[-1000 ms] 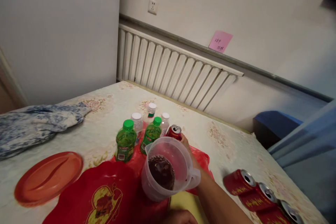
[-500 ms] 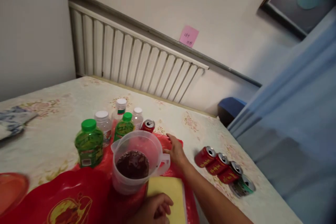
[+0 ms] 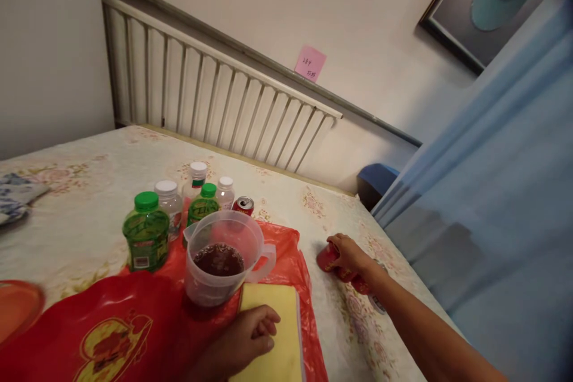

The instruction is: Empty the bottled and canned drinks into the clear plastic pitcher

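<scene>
Red cans (image 3: 333,262) lie on their sides in a short row on the flowered bench (image 3: 89,191), well right of the other things and near its right edge; the nearest one shows a glossy red wall, and the right hand (image 3: 351,253) covers most of it, so its lettering cannot be read; how many lie in the row cannot be counted, since hand and forearm hide the rest. 1 more red can (image 3: 244,205) stands upright behind the clear jug (image 3: 221,262), its silver top showing; the jug holds a dark liquid in its lower part and has a handle on its right side. 2 green bottles (image 3: 146,233) with green caps stand left of the jug, and 3 clear bottles (image 3: 169,200) with white caps stand just behind them; 1 red plastic bag (image 3: 286,250) lies under the jug, 1 red tray (image 3: 111,334) with a yellow print lies at the near left, and 1 yellow pad (image 3: 277,334) lies just in front of the jug.

The right arm stretches forward and to the right, low over the bench; the right hand is palm down with the fingers curled over the nearest lying can, closed on it. The left hand (image 3: 244,343) rests palm down on the near edge of the yellow pad, fingers loosely bent and together, gripping nothing.
</scene>
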Available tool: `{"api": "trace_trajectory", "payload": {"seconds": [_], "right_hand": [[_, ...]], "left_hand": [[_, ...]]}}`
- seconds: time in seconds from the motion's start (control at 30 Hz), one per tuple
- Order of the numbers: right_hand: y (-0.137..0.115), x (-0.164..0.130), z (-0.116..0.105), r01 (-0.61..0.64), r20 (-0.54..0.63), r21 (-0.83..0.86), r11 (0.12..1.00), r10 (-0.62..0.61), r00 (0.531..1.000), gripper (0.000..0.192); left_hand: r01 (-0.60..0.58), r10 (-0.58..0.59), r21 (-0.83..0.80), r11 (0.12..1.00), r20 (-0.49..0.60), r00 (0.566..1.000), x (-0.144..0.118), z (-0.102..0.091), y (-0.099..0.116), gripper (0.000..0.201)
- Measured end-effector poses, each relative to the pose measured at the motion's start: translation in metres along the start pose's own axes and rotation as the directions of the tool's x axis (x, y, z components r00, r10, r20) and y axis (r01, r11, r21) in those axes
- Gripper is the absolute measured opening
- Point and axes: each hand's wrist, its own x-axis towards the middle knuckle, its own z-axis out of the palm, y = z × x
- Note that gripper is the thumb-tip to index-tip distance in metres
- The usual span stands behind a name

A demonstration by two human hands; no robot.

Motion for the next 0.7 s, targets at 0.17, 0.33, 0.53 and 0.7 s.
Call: {"api": "trace_trajectory", "payload": {"seconds": [0.17, 0.33, 0.53, 0.7], "right_hand": [[-0.014, -0.015, 0.004, -0.012, -0.018, 0.066, 0.998, 0.013, 1.0, 0.056], [-0.031, -0.035, 0.019, -0.052, -0.092, 0.127, 0.991, 0.064, 0.994, 0.073], [-0.038, -0.057, 0.058, -0.13, -0.29, 0.661, 0.739, 0.411, 0.864, 0.082], [-0.047, -0.066, 0.085, -0.138, -0.172, 0.87, 0.474, 0.553, 0.815, 0.068]], "left_hand": [[0.008, -0.008, 0.016, 1.0, 0.005, 1.0, -0.002, 0.0, 0.004, 0.039], [-0.002, 0.002, 0.018, 1.0, -0.001, 1.0, -0.002, 0.002, -0.001, 0.039], [-0.003, 0.004, 0.026, 1.0, -0.013, 1.0, -0.001, 0.002, -0.004, 0.039], [-0.006, 0.006, -0.001, 1.0, -0.014, 1.0, -0.001, 0.002, -0.003, 0.039]]}}
